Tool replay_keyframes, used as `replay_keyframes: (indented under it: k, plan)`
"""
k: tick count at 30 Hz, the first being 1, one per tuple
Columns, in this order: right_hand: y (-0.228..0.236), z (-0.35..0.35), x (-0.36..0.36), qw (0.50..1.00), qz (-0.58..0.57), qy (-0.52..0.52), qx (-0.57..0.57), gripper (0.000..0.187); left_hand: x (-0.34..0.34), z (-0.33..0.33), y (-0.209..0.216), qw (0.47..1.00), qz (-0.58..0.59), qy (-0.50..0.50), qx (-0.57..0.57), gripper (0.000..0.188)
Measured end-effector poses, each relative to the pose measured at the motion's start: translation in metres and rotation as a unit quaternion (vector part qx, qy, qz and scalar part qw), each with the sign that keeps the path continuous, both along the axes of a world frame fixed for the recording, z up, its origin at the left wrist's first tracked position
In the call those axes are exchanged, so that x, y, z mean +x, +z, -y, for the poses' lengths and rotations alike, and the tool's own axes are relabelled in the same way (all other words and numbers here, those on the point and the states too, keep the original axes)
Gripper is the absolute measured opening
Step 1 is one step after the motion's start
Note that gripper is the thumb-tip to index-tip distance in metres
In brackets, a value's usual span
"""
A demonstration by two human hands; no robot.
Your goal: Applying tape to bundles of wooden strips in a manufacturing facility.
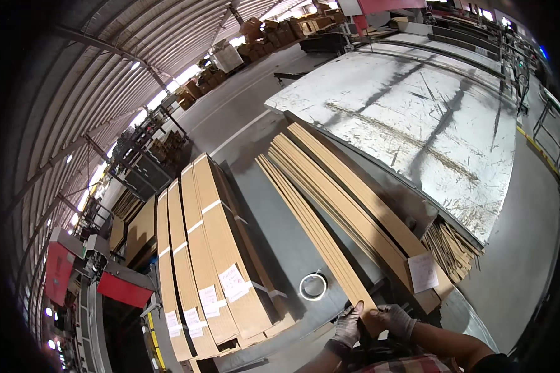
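Observation:
A bundle of long, narrow brown cardboard strips (320, 239) runs away from me, its near end between my hands. My gloved left hand (348, 325) closes on the left edge of that end, thumb on top. On its right edge, my gloved right hand (396, 321) grips the same end; some of its fingers are hidden. Left of the bundle lies a ring-shaped roll of tape (302, 288). To the right are more stacked cardboard strips (348, 208), with a white handwritten paper sheet (423, 272) on their near end.
Tall strapped cardboard stacks (214, 217) with paper labels stand at left. A large scuffed white table (429, 118) fills the right, with loose cardboard scraps (451, 248) beneath its near corner. Red-and-grey machinery (126, 289) is at far left; cardboard boxes (267, 37) are piled far back.

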State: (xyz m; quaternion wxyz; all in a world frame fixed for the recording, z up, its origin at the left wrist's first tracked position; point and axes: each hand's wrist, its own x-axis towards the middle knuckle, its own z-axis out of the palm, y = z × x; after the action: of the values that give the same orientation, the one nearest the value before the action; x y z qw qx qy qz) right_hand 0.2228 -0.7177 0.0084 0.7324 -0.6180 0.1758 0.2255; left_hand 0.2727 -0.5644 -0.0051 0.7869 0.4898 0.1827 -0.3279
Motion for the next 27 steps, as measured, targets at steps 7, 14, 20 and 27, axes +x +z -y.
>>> replay_keyframes:
  k: [7, 14, 20, 27]
  plan:
    - [0.031, 0.000, -0.005, 0.986, -0.053, -0.075, 0.143, 0.035, -0.005, 0.011, 0.058, 1.000, -0.009, 0.010, -0.018, 0.038]
    - [0.072, 0.003, -0.018, 0.987, -0.050, -0.023, 0.152, 0.031, 0.062, -0.005, 0.042, 0.966, -0.029, -0.001, -0.258, 0.047]
    - [0.061, 0.019, -0.026, 0.995, -0.029, 0.011, 0.095, 0.032, 0.114, 0.003, 0.069, 0.978, 0.045, 0.022, -0.203, 0.031]
    - [0.171, 0.027, -0.011, 0.853, 0.348, -0.050, -0.385, 0.108, 0.037, 0.073, 0.114, 0.921, 0.352, -0.165, -0.030, 0.036]
